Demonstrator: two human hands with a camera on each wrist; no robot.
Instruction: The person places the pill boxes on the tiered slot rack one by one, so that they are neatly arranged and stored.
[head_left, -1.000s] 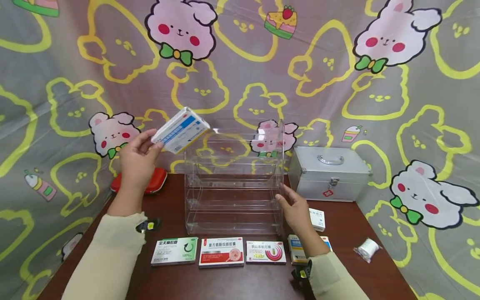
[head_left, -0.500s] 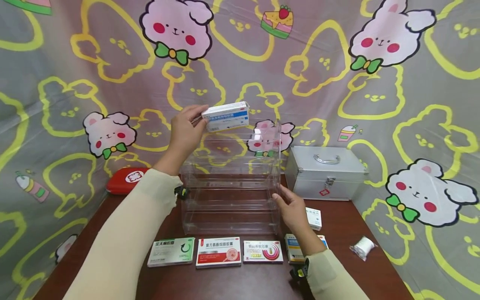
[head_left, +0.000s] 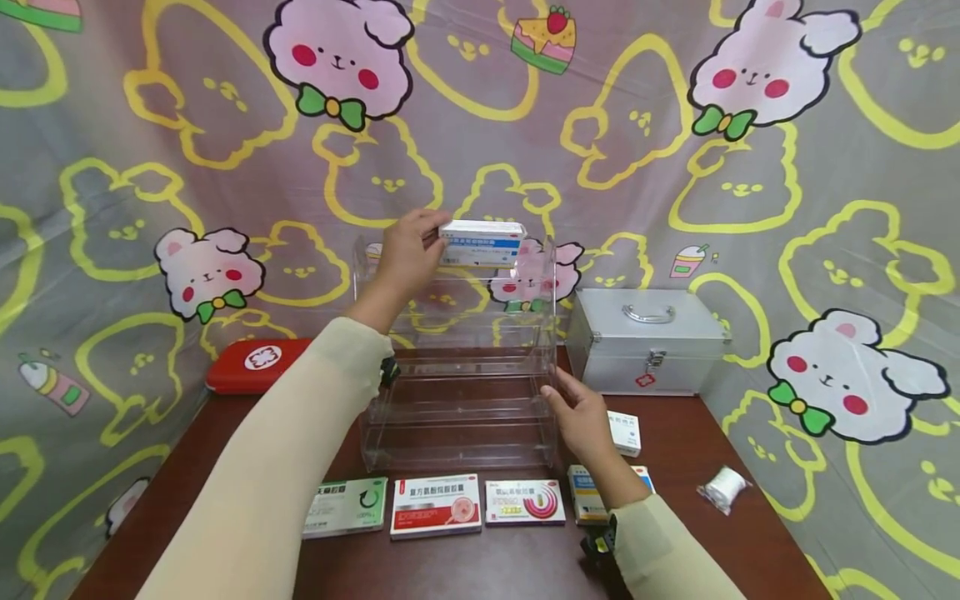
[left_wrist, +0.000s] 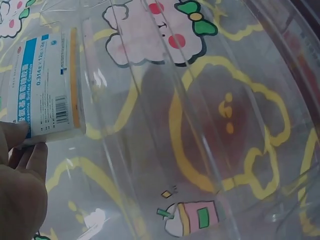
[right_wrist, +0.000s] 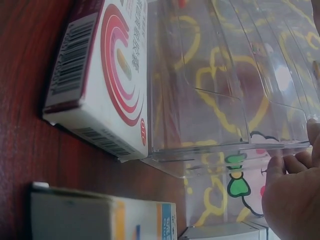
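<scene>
My left hand (head_left: 411, 262) pinches one end of a white and blue medicine box (head_left: 486, 250), holding it level at the top tier of a clear acrylic tiered rack (head_left: 459, 457). In the left wrist view, the box (left_wrist: 45, 87) shows a barcode and a yellow edge, with thumb and fingers on opposite sides. Whether it touches the rack is unclear. My right hand (head_left: 588, 421) holds the rack's right side panel. In the right wrist view, thumb and fingers of this hand (right_wrist: 295, 187) lie on either side of the panel.
Before the rack lie a green and white box (head_left: 348, 507), a red and white box (head_left: 435, 507), a pink-ringed box (head_left: 525, 502) and a blue-yellow box (head_left: 588, 496). A white box (head_left: 625, 433), silver case (head_left: 645, 358), red case (head_left: 247, 367) and wrapped white roll (head_left: 726, 487) surround it.
My left hand has carried the medicine box right from beside the rack to its top tier, turning it from tilted to level. My right hand has stayed on the rack's side.
</scene>
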